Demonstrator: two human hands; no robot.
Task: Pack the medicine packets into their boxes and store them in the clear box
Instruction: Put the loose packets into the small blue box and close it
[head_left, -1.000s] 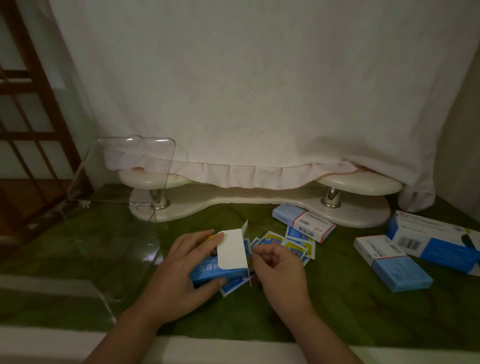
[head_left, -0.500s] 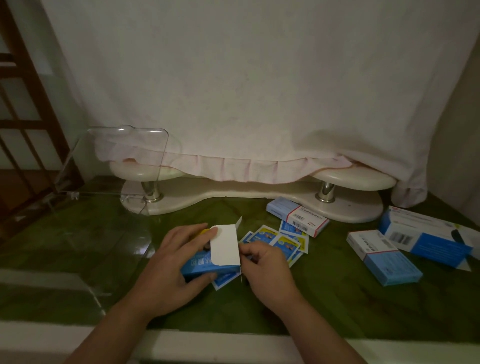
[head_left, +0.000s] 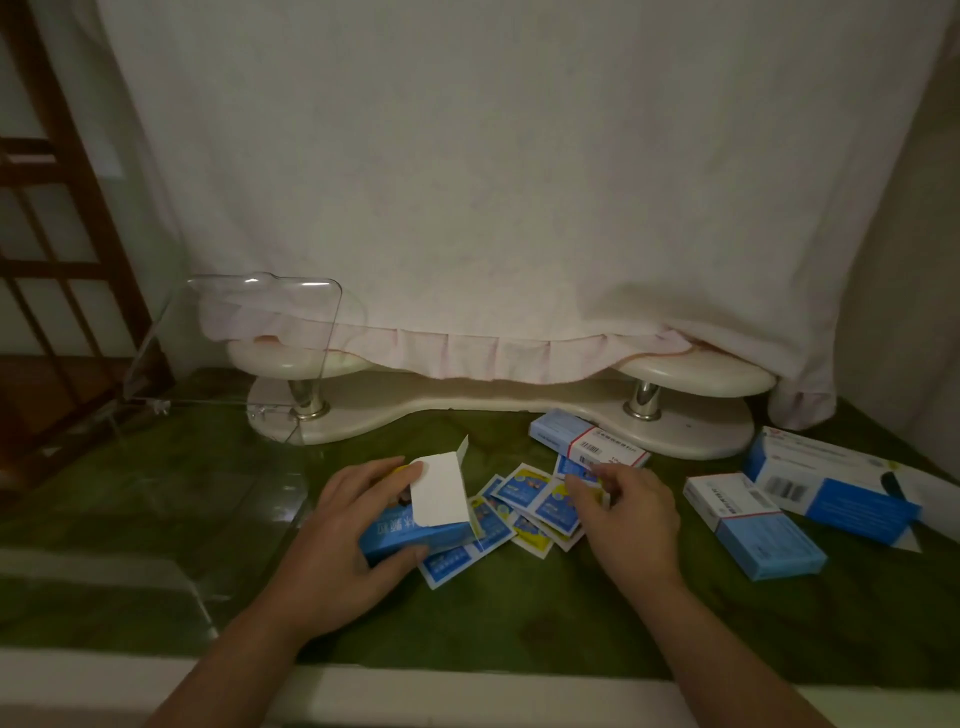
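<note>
Dim, flat indoor light, soft focus throughout, wide-angle bending at edges, darkened corners

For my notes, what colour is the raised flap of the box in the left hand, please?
The flap is plain white; head view.

The left hand grips a blue box, thumb on its near side, fingers over the top. Right of that grip, the right hand is palm-down, fingers curled.

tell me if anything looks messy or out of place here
Only the packets: they lie loose in an overlapping, crooked heap, one partly under the open box the left hand holds. Nothing looks torn or spilled.
</note>
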